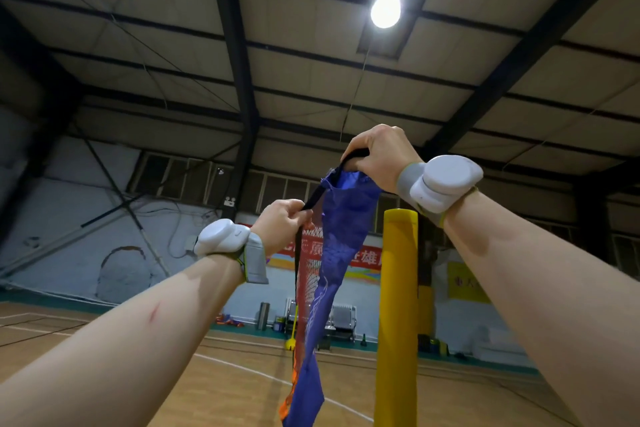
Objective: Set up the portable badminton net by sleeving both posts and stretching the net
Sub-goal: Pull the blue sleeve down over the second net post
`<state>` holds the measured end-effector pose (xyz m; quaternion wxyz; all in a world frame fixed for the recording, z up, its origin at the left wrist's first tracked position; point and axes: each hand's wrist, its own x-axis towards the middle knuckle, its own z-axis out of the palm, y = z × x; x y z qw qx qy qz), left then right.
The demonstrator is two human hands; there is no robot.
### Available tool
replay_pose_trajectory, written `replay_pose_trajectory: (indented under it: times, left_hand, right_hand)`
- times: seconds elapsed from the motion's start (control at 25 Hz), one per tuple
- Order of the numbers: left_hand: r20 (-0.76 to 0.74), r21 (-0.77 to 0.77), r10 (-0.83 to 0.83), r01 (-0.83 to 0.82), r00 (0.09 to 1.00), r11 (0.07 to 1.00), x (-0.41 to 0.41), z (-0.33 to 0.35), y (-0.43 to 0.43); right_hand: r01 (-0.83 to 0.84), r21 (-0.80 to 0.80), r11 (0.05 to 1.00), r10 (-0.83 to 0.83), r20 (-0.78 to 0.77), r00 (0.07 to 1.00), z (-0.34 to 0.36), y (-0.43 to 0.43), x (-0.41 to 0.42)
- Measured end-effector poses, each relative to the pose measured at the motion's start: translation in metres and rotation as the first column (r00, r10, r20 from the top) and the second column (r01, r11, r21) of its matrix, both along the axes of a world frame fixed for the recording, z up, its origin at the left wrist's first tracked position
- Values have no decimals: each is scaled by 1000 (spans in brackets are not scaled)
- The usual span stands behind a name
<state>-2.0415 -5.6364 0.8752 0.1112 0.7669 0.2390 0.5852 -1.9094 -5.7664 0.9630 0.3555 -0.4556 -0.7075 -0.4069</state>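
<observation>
The net's blue fabric sleeve (341, 236) hangs from my raised hands, its mouth held open at the top. My right hand (379, 156) grips the black edge band at the sleeve's upper rim. Lower and to the left, my left hand (282, 225) pinches the same black band (313, 199). Red mesh net (310, 274) trails down behind the sleeve toward the floor. A thick yellow post (398, 305) stands upright just right of the sleeve, its top below my right hand. The sleeve is beside the post, not over it.
Wooden court floor (104, 374) with white lines stretches below. Along the far wall stand a bench, a grey bin (264, 315), a small yellow stand (290, 343) and assorted gear. A bright ceiling lamp (385, 9) shines overhead.
</observation>
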Motion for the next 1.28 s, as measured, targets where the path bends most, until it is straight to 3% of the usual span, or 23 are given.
replay_pose_trajectory:
  times: [0.24,0.52,0.68,0.84,0.92,1.28]
  left_hand:
    - [-61,-14,-25,24,998,1000,20,11,-4]
    - [-134,21,85,-82,987,996,34,9,0]
    - [-242,-29,12,-19,970,999,36,14,-7]
    - [12,43,-131,130,991,991,36,34,-30]
    - [-22,117,-186,187,982,975,40,42,-41]
    - [-263,240,66,-1,963,971,62,48,-46]
  right_hand:
    - [-2,4,1000,2,-25,1000,5,-3,22]
    - [-84,-10,996,83,-66,994,-4,6,34]
    - [-128,-24,991,126,-74,989,-5,9,39]
    - [-110,-21,994,108,-76,991,-3,13,50]
    - [-101,-29,994,99,-68,993,-4,15,54]
    - [-162,-91,983,154,-88,984,-19,27,72]
